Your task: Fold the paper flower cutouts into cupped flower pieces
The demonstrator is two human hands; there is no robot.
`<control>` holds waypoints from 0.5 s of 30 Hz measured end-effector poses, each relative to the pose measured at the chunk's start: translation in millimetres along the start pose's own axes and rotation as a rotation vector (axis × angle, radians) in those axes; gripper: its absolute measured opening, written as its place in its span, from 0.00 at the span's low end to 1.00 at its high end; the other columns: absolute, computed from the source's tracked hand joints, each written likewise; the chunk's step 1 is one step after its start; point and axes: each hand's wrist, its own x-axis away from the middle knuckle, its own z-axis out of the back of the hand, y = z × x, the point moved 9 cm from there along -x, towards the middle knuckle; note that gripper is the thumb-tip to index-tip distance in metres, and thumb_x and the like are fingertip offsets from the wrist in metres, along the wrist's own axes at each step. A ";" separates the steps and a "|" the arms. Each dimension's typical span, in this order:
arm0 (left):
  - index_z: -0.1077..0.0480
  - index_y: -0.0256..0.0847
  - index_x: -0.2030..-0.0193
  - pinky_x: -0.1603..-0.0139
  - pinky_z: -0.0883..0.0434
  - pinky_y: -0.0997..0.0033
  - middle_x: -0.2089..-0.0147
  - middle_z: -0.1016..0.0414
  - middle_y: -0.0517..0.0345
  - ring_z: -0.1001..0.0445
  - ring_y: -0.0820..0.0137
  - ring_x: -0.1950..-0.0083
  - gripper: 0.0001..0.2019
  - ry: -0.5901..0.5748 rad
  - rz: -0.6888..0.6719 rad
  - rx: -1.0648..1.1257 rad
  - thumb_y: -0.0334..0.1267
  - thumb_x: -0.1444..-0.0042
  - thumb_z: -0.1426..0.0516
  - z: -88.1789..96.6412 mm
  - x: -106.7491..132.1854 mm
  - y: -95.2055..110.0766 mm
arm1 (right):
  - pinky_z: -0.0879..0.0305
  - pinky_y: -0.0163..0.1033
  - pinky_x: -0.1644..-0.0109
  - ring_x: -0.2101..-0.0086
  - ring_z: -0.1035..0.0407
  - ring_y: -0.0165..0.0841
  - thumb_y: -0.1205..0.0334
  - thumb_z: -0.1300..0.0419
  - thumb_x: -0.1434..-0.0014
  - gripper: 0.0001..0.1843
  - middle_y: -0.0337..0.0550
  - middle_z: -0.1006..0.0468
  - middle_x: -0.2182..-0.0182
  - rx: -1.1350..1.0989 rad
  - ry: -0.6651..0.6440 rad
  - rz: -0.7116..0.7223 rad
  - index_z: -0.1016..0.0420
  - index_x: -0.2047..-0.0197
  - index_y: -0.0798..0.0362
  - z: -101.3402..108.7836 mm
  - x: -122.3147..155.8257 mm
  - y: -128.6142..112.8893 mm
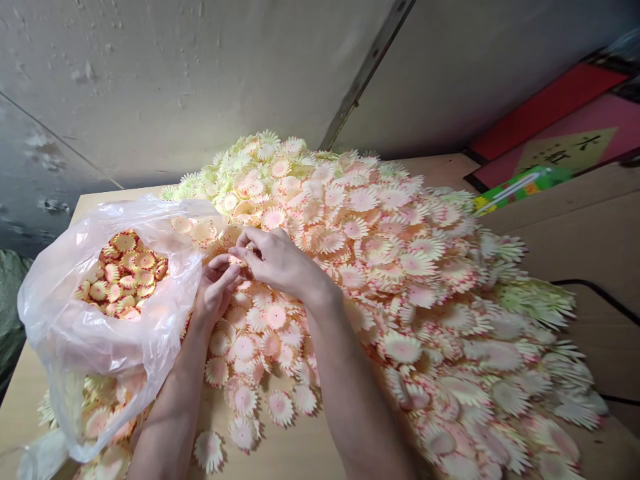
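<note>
My left hand (219, 288) and my right hand (267, 259) meet beside the bag, fingertips closed together on a small petal disc (237, 261), mostly hidden by the fingers. A large heap of flat flower-shaped petal discs (363, 200), pale pink and cream with red-tipped edges, spreads around and behind both hands. To the left of my left hand stands a translucent white plastic bag (65, 267), its mouth open. Inside it lie several small cupped flower pieces (125, 267), yellow with red edges.
The light wooden tabletop (280, 453) shows at the front. A grey wall (200, 80) rises behind the heap. At the right are a cardboard box (575, 240), a green packet (530, 190), a red box (550, 107) and a black cable (600, 293).
</note>
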 end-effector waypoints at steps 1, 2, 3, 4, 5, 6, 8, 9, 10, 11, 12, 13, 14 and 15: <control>0.24 0.39 0.64 0.65 0.24 0.74 0.68 0.20 0.59 0.21 0.73 0.69 0.15 0.000 -0.003 0.007 0.42 0.56 0.28 0.1 -0.2 0.1 | 0.44 0.35 0.67 0.74 0.36 0.29 0.62 0.46 0.32 0.09 0.40 0.26 0.74 0.013 0.003 -0.003 0.30 0.65 0.54 -0.3 -0.5 0.3; 0.23 0.39 0.65 0.66 0.24 0.75 0.70 0.20 0.60 0.22 0.74 0.69 0.14 0.002 -0.004 0.013 0.42 0.55 0.28 0.3 -0.3 0.0 | 0.44 0.35 0.68 0.74 0.36 0.29 0.61 0.47 0.32 0.10 0.40 0.26 0.74 0.028 0.003 -0.008 0.30 0.65 0.54 -0.6 -0.9 0.9; 0.23 0.39 0.66 0.67 0.25 0.76 0.70 0.20 0.60 0.22 0.74 0.70 0.14 0.005 0.002 0.015 0.42 0.55 0.28 0.5 -0.3 -0.5 | 0.45 0.35 0.68 0.74 0.36 0.29 0.61 0.47 0.31 0.10 0.40 0.27 0.74 0.042 0.002 -0.014 0.31 0.65 0.54 -0.8 -1.2 1.6; 0.23 0.39 0.66 0.67 0.25 0.77 0.71 0.20 0.60 0.22 0.74 0.70 0.13 0.008 0.012 0.014 0.42 0.55 0.28 0.6 -0.3 -1.3 | 0.45 0.36 0.68 0.74 0.36 0.29 0.61 0.47 0.31 0.10 0.40 0.27 0.74 0.055 0.000 -0.020 0.31 0.65 0.53 -0.6 -1.3 2.1; 0.23 0.38 0.66 0.67 0.25 0.77 0.71 0.20 0.60 0.22 0.74 0.70 0.13 0.008 0.022 0.012 0.41 0.55 0.28 0.6 -0.2 -2.1 | 0.46 0.36 0.68 0.73 0.36 0.30 0.61 0.47 0.31 0.10 0.40 0.27 0.74 0.064 -0.002 -0.025 0.32 0.65 0.53 -0.2 -1.3 2.5; 0.22 0.39 0.66 0.67 0.25 0.77 0.71 0.20 0.59 0.22 0.74 0.70 0.13 0.006 0.031 0.010 0.40 0.55 0.28 0.4 -0.1 -2.7 | 0.46 0.36 0.67 0.73 0.35 0.30 0.61 0.48 0.31 0.10 0.40 0.27 0.74 0.069 -0.002 -0.031 0.32 0.65 0.53 0.7 -1.2 2.7; 0.22 0.39 0.66 0.67 0.25 0.77 0.70 0.20 0.59 0.22 0.74 0.70 0.12 -0.009 0.038 0.007 0.38 0.55 0.28 -0.6 0.1 -3.4 | 0.46 0.36 0.67 0.73 0.35 0.31 0.60 0.48 0.31 0.11 0.41 0.27 0.74 0.081 0.003 -0.049 0.32 0.65 0.53 3.0 -0.7 3.2; 0.23 0.39 0.66 0.66 0.25 0.76 0.70 0.20 0.59 0.22 0.74 0.70 0.11 -0.016 0.038 0.005 0.37 0.55 0.29 -0.9 0.3 -3.5 | 0.45 0.36 0.67 0.72 0.34 0.31 0.60 0.48 0.31 0.10 0.41 0.26 0.73 0.089 0.005 -0.058 0.32 0.65 0.53 3.9 -0.5 3.4; 0.23 0.39 0.65 0.66 0.25 0.75 0.70 0.20 0.59 0.22 0.74 0.71 0.11 -0.022 0.039 0.002 0.37 0.54 0.29 -1.0 0.4 -3.7 | 0.45 0.36 0.66 0.72 0.33 0.31 0.60 0.47 0.31 0.10 0.42 0.25 0.73 0.096 0.007 -0.062 0.32 0.65 0.53 4.5 -0.5 3.3; 0.23 0.38 0.65 0.65 0.25 0.75 0.70 0.20 0.58 0.23 0.74 0.70 0.11 -0.026 0.044 -0.003 0.38 0.54 0.29 -1.0 0.5 -4.2 | 0.45 0.36 0.66 0.72 0.33 0.32 0.60 0.47 0.31 0.10 0.43 0.24 0.72 0.103 0.015 -0.060 0.32 0.65 0.53 5.2 -0.6 2.8; 0.23 0.38 0.65 0.65 0.25 0.74 0.69 0.21 0.58 0.23 0.74 0.70 0.11 -0.029 0.048 -0.008 0.38 0.53 0.30 -0.9 0.5 -4.6 | 0.45 0.37 0.66 0.71 0.33 0.32 0.60 0.47 0.31 0.10 0.43 0.23 0.71 0.111 0.035 -0.053 0.32 0.65 0.53 6.3 -1.0 1.9; 0.23 0.38 0.65 0.65 0.25 0.74 0.69 0.21 0.58 0.23 0.73 0.69 0.11 -0.032 0.050 -0.011 0.39 0.53 0.30 -0.6 0.6 -4.9 | 0.45 0.37 0.66 0.71 0.33 0.32 0.60 0.47 0.31 0.10 0.43 0.23 0.71 0.117 0.064 -0.042 0.31 0.65 0.53 7.9 -1.5 0.8; 0.24 0.38 0.66 0.65 0.25 0.73 0.69 0.21 0.58 0.23 0.73 0.69 0.11 -0.033 0.053 -0.014 0.39 0.53 0.30 -0.3 0.6 -5.0 | 0.45 0.37 0.66 0.72 0.33 0.32 0.60 0.47 0.31 0.11 0.43 0.24 0.72 0.120 0.101 -0.029 0.32 0.66 0.53 9.6 -2.0 -0.4; 0.24 0.38 0.66 0.64 0.25 0.73 0.68 0.21 0.57 0.23 0.73 0.69 0.11 -0.034 0.055 -0.017 0.40 0.54 0.30 0.1 0.6 -5.2 | 0.44 0.37 0.67 0.73 0.34 0.31 0.58 0.47 0.31 0.12 0.42 0.24 0.73 0.122 0.141 -0.017 0.32 0.67 0.53 11.4 -2.4 -1.5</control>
